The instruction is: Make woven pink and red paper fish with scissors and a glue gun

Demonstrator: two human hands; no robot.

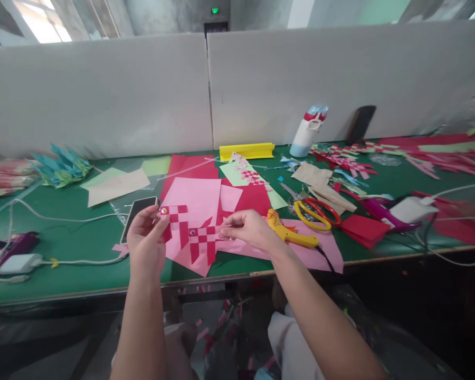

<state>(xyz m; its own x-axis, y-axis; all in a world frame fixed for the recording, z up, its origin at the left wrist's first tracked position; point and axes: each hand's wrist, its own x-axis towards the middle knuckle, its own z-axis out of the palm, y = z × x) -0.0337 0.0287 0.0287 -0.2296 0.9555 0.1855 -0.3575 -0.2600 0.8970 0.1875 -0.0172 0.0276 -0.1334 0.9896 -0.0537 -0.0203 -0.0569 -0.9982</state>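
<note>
My left hand (147, 232) pinches a woven red-and-pink paper fish (177, 217) by its end, near a small round eye. A second woven paper fish (202, 238), also with an eye, hangs just to its right. My right hand (243, 228) has its fingers closed at the right end of that second fish. Both fish are held over pink paper sheets (193, 192) near the table's front edge. Right of my right hand lies a yellow glue gun (291, 232). Behind it are scissors with yellow handles (311, 215) and a red-handled pair (323, 209).
On the green table (79, 211), a phone (140, 208) lies by my left hand with white cables. A bottle (309, 132) stands at the back before a grey partition (103, 95). Woven strips (348, 157), red paper (364, 230) and a yellow folded strip (247, 152) lie around. Scraps litter the floor.
</note>
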